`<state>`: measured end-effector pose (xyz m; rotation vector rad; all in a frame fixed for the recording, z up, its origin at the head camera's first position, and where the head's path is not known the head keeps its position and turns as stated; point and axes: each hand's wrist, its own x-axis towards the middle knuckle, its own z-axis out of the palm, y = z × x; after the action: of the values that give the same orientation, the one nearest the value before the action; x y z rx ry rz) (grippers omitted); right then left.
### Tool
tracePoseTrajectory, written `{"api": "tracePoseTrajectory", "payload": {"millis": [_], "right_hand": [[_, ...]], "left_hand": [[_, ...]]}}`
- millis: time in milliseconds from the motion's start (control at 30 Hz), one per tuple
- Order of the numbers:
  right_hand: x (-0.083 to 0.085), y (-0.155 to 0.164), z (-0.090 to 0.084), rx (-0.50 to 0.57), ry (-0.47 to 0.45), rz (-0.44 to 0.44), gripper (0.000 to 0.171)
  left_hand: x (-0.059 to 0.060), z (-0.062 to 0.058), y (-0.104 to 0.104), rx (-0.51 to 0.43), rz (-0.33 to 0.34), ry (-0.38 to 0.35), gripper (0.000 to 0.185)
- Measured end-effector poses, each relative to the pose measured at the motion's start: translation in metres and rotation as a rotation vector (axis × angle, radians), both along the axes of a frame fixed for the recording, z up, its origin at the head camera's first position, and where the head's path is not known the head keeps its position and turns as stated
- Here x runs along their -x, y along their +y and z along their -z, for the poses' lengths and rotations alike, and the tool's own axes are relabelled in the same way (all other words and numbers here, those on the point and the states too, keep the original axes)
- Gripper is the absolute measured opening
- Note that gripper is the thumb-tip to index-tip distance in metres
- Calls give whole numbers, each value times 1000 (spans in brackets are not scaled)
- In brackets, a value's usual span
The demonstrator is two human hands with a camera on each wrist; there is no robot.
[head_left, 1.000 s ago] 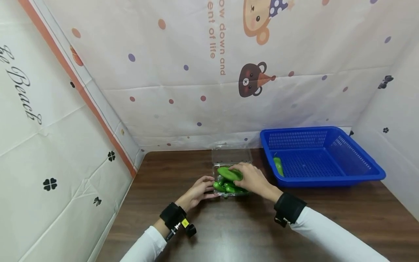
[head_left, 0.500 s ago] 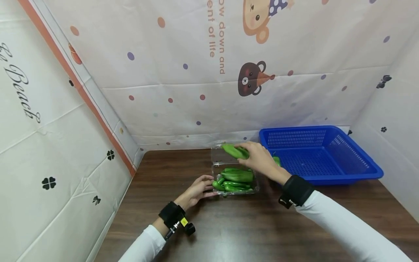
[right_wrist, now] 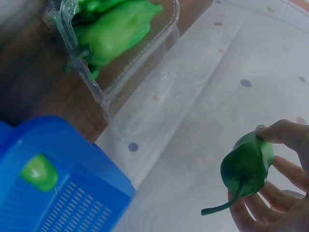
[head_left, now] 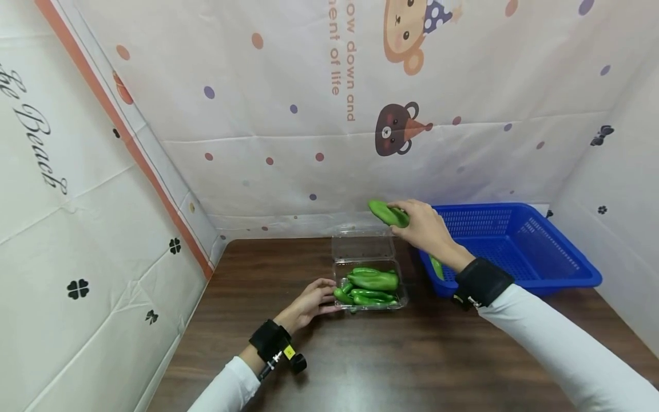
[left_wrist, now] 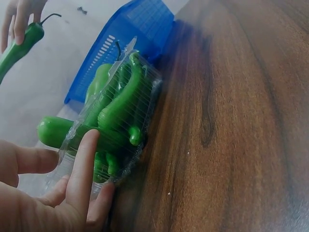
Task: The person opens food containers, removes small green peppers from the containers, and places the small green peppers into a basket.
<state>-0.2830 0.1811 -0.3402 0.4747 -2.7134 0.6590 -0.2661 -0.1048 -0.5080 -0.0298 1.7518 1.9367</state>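
Observation:
My right hand [head_left: 423, 228] holds a long green pepper [head_left: 382, 212] in the air, left of the blue basket's near-left corner. In the right wrist view the pepper's stem [right_wrist: 223, 208] points away from the fingers, and the thumb lies on its side. My left hand [head_left: 310, 304] rests against the left end of a hinged clear plastic box [head_left: 404, 298], fingers extended along its wall. Several green peppers [head_left: 372, 280] lie inside it, some thick and some slim. The box's lid [head_left: 356, 247] stands open toward the back.
A blue perforated basket [head_left: 582, 273] stands at the right back, with a green pepper [right_wrist: 41, 171] in its left end. Printed cloth [head_left: 278, 189] hangs behind and beside the brown wooden table [head_left: 355, 366].
My right hand has lifted the pepper out of the clear box and carried it up and to the right. The left hand has stayed at the box's end.

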Motion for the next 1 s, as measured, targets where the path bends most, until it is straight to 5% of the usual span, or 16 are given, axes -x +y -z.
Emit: {"api": "tracePoseTrajectory", "payload": {"millis": [667, 1000], "right_hand": [[2, 39, -28, 99, 130, 72, 54], [3, 72, -24, 106, 95, 127, 55]], "left_hand": [[-1, 2, -1, -1, -4, -6, 35], [-2, -1, -1, 8, 14, -3, 36]]}}
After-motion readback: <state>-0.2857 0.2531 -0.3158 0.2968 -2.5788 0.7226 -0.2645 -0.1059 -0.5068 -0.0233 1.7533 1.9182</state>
